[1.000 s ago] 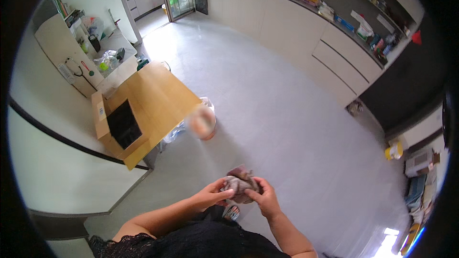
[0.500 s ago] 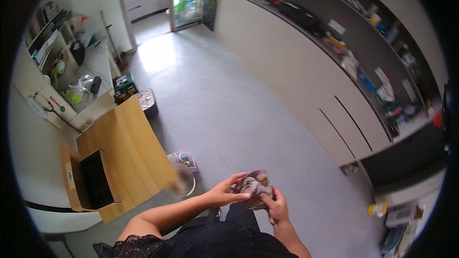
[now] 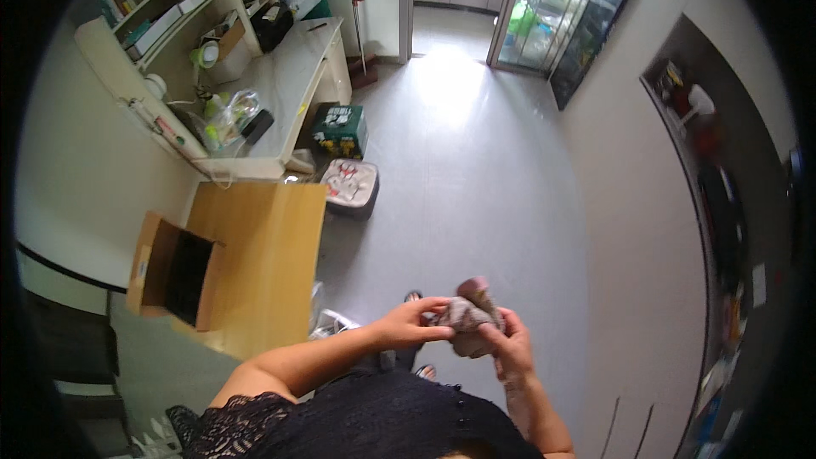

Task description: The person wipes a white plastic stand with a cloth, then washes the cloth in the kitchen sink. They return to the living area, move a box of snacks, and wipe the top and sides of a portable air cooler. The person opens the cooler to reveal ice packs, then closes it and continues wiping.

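Note:
A crumpled greyish-brown cloth [image 3: 466,316] is held between both my hands in front of my body, above the floor. My left hand [image 3: 415,323] grips its left side, the thumb and fingers pinching the fabric. Around the right side of the same cloth, my right hand [image 3: 512,347] is closed, with the thumb pressed on top. One pinkish end of it sticks up past my fingers. Its exact kind is hard to make out in this bunched state.
A wooden table [image 3: 276,246] stands to my left, bearing an open cardboard box [image 3: 151,276]. Beyond it are a cluttered white desk [image 3: 293,76], a green box [image 3: 342,129] and a fabric bin [image 3: 350,187]. A recessed shelf [image 3: 727,229] lines the right wall.
The view has swung to the right-hand wall's far end and leftward, bringing the desk and doorway closer to the middle. The cloth stays in both hands, slightly reshaped.

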The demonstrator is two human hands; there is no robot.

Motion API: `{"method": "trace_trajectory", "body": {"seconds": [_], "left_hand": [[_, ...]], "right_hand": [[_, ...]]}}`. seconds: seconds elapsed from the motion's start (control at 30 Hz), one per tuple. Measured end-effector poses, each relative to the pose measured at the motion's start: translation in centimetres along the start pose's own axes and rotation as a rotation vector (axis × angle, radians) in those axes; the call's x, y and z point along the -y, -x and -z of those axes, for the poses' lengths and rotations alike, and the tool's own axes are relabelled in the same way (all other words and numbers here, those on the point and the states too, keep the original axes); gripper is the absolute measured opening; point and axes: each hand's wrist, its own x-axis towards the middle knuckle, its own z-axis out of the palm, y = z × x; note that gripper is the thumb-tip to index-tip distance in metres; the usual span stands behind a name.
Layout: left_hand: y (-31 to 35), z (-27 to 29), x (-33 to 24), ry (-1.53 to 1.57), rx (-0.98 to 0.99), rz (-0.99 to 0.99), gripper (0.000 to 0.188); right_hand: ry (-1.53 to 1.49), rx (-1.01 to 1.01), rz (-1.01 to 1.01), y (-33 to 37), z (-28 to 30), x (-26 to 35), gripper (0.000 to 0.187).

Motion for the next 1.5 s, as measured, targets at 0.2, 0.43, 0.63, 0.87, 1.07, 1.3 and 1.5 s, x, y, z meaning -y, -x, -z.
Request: {"method": "trace_trajectory", "body": {"seconds": [0.2,0.43,0.63,0.87,1.07,1.3,1.5], "left_hand": [[-17.8,16.0,-4.2,0.128,-0.329,0.173,0.045],[-42.4,31.2,-19.7,-0.304,-0.247,-0.048,0.044],[-62.2,52.8,-19.9,-0.532,-0.435,0.025,0.042],[-51.1,72.0,-10.7,-0.024,-1.037,0.696,0.032],[-52.8,83.5,-11.3,0.101,-1.432,1.171,0.036],[-99.5,107.2,-29.6,-0.730,-0.851,0.680,0.051],[-134.7,118.8,-60.2,-0.677,-0.634,-0.052,0.039]], "right_hand": [[-0.174,0.066,-0.145,-25.5,1.5,9.7,0.051],[-0.321,0.045,0.096,-48.7,5.7,24.3,0.061],[-0.447,-0.250,0.019,-71.9,8.1,31.4,0.050],[-0.501,-0.075,-0.085,-103.2,2.4,44.6,0.040],[-0.420,0.109,-0.095,-127.3,-4.1,53.4,0.045],[-0.458,-0.049,-0.125,-148.7,-5.5,63.2,0.045],[-0.441,-0.072,0.043,-165.2,-4.7,73.8,0.043]]}}
